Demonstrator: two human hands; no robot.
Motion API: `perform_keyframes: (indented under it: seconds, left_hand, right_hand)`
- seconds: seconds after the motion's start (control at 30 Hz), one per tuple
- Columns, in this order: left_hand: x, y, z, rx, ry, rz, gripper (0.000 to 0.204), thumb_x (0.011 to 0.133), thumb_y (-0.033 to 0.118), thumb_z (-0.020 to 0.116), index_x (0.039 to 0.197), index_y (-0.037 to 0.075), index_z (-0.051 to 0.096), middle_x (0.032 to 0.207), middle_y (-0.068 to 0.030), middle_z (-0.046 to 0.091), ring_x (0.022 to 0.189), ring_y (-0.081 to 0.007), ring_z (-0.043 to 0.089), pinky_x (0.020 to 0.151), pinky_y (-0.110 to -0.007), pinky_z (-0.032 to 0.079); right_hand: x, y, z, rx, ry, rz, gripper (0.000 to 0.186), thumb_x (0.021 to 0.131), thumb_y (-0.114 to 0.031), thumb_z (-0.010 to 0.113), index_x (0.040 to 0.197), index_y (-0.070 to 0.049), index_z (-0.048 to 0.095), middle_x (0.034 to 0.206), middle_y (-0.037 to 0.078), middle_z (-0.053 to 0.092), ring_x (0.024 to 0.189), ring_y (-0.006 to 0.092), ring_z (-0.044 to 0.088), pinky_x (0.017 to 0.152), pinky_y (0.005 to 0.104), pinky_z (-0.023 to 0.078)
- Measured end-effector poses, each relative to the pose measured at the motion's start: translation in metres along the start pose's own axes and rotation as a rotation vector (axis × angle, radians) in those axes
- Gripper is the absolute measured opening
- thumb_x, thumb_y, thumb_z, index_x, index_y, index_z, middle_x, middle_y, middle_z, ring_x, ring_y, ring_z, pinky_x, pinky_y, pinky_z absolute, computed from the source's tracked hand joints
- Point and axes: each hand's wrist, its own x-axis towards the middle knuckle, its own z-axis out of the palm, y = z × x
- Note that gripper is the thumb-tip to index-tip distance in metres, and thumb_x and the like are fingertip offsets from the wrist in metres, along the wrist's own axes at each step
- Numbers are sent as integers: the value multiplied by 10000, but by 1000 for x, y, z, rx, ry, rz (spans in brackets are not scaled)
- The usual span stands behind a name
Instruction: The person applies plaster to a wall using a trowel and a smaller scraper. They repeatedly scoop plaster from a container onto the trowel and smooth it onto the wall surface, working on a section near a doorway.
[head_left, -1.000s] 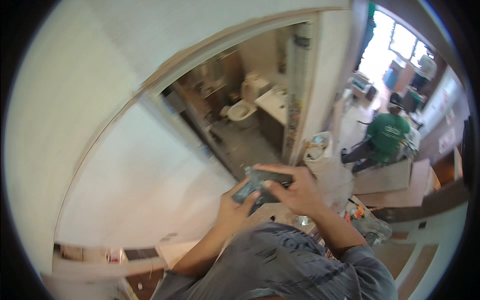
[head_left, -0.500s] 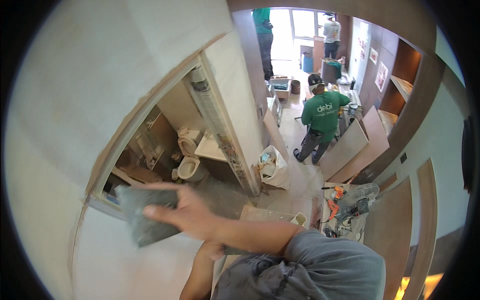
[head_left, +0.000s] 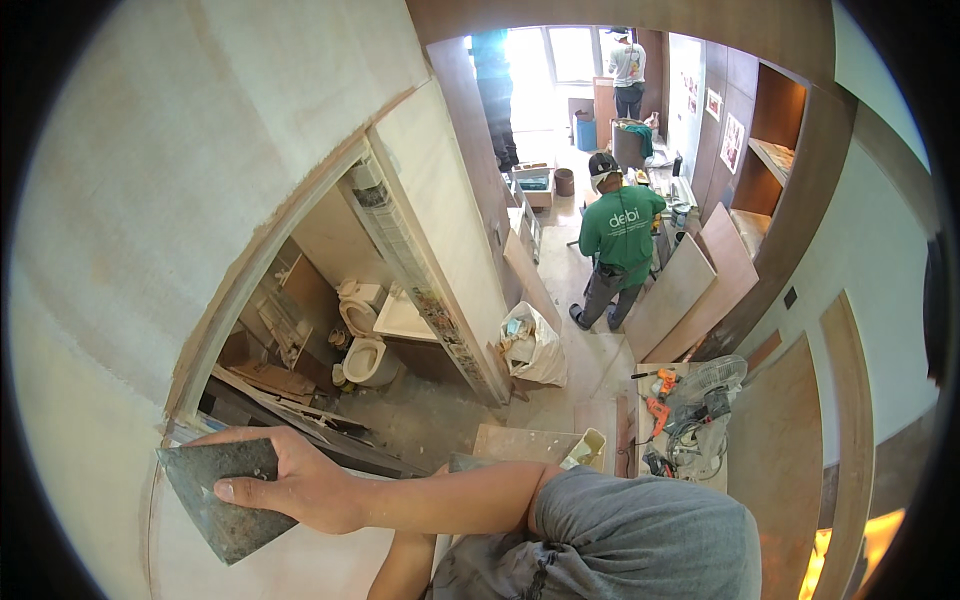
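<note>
My right hand (head_left: pixel 312 488) reaches across to the left and grips a flat, dark grey scraper blade (head_left: pixel 225 520). The thumb lies on its near face; the other fingers go behind its upper edge. The blade is tilted in front of the pale wall panel (head_left: pixel 300 560) below the doorway opening; whether it touches cannot be told. Most of my left hand (head_left: pixel 441 470) is hidden behind the right forearm, with only a bit of finger showing. Beside that finger a flat grey piece (head_left: pixel 472 462) sticks out, mostly covered.
A doorway frame (head_left: pixel 270 255) on the left opens onto a room with a toilet (head_left: pixel 370 362). Ahead stand a white sack (head_left: pixel 533 350), leaning boards (head_left: pixel 690 300) and a person in green (head_left: pixel 620 235); others work farther back. Power tools (head_left: pixel 660 410) and a fan (head_left: pixel 720 372) lie at right.
My right hand has moved left and down with the scraper blade, away from the doorway view. The left hand has slipped further behind the right forearm. The whole view has shifted slightly.
</note>
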Motion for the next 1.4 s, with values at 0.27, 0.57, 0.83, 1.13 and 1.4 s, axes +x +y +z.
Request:
perform_keyframes:
  seconds: [0.27,0.57,0.83,1.13,1.4]
  left_hand:
    - [3,6,5,8,-28,10,414,1016,282,564,1368,64,550,1371,-72,579,1225,-195,546,1053,-366,437]
    - [5,3,13,16,-73,18,406,1023,285,559,1365,66,551,1362,-70,581,1229,-194,546,1049,-368,441]
    - [5,1,5,40,-130,42,399,1029,289,555,1361,67,552,1355,-69,583,1232,-192,546,1046,-370,446]
    - [-1,6,7,57,-258,127,392,1035,292,550,1358,69,554,1347,-67,585,1236,-191,547,1042,-372,451]
    - [-87,36,-51,-471,125,480,403,1035,286,568,1378,77,536,1386,-59,561,1266,-195,536,1061,-385,449]
  right_hand:
    - [-4,16,9,9,31,31,489,982,-260,699,1407,-50,579,1180,17,659,1068,96,574,975,289,470]
    - [-15,20,5,-39,29,50,504,978,-246,701,1420,-45,567,1227,22,645,1095,102,569,992,294,463]
    - [-22,22,16,-173,102,-7,451,985,-201,675,1387,-27,566,1125,36,660,1011,100,595,930,298,496]
    - [-7,37,32,-311,113,46,441,982,-172,676,1396,-48,590,1234,40,656,1082,110,582,976,294,475]
    - [-29,26,24,-551,295,137,449,913,-196,755,1318,-30,654,1167,66,707,1079,132,631,992,310,491]
